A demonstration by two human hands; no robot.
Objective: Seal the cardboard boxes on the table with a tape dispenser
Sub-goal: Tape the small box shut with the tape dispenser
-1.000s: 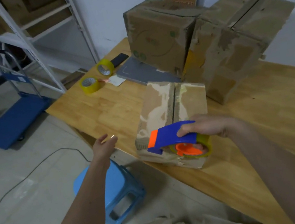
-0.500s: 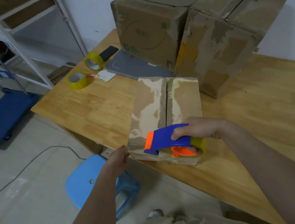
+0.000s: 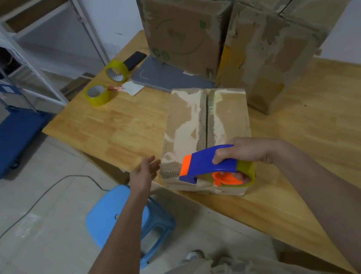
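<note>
My right hand (image 3: 247, 152) is wrapped around the blue handle of the tape dispenser (image 3: 213, 167), fingers curled over the top and tucked through under the orange hub, so that grip is firm. The dispenser's nose sits low against the near end of the small box (image 3: 200, 133), right under my knuckles, and the open seam between the two flaps runs straight away from my grip toward the far end. My left hand (image 3: 146, 173) is open, fingers straight, just beside the box's left near corner; I can't tell whether the fingertips are touching the cardboard. The way I judge it, this is the start of the pass: I want the tape end stuck down on the near face below my grip first, so it wraps over the edge and has something to bite on. That left hand should brace the side, because the box overhangs the table (image 3: 110, 127) edge slightly toward me and looks light enough to skid. Then I'd roll the dispenser up over the edge and push it away from me along the seam, keeping it centred, pressing evenly so both flaps stay level. The surface is torn and ragged, so the tape may not hold well. The two bigger boxes (image 3: 260, 33) wait well beyond my grip.
</note>
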